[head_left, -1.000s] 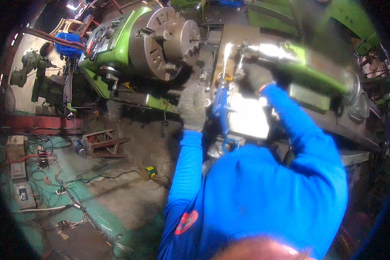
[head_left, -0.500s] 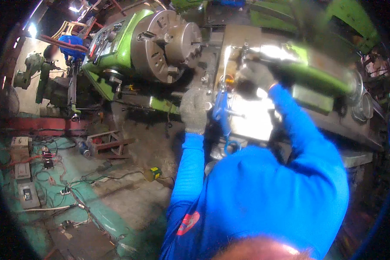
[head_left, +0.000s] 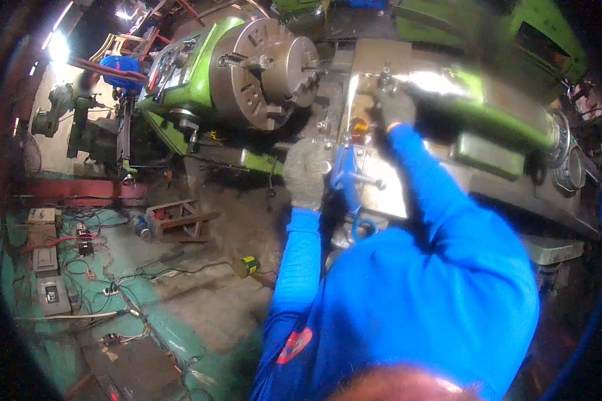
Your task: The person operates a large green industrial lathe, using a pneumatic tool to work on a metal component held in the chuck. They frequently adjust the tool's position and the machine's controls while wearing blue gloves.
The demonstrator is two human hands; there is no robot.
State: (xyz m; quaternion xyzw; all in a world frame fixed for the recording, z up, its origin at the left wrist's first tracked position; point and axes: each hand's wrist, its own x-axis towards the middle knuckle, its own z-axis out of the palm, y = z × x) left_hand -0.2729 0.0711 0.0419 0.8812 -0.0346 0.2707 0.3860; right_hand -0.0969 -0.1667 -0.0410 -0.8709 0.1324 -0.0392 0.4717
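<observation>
My left hand (head_left: pixel 306 175), in a grey knitted glove, is closed at the near left edge of the lathe carriage (head_left: pixel 389 194); whatever its curled fingers hold is hidden. Just right of it a blue air gun (head_left: pixel 343 175) rests nozzle-away, with a blue hose (head_left: pixel 362 228) hanging below. My gloved right hand (head_left: pixel 397 107) reaches farther across the machine, closed around the base of a small upright metal fitting (head_left: pixel 385 75). Its fingertips are partly hidden and slightly blurred. A small orange-yellow object (head_left: pixel 359 127) lies between the two hands.
A large lathe chuck (head_left: pixel 241 90) on a green headstock (head_left: pixel 195 80) stands at the left. The green tailstock (head_left: pixel 508 120) lies to the right. On the floor are electrical boxes (head_left: pixel 52 295), cables, a wooden frame (head_left: pixel 184 220) and a yellow-green can (head_left: pixel 245 266).
My right hand has moved a little farther away, to the upright fitting. The left hand keeps its place beside the air gun. The whole view has shifted slightly.
</observation>
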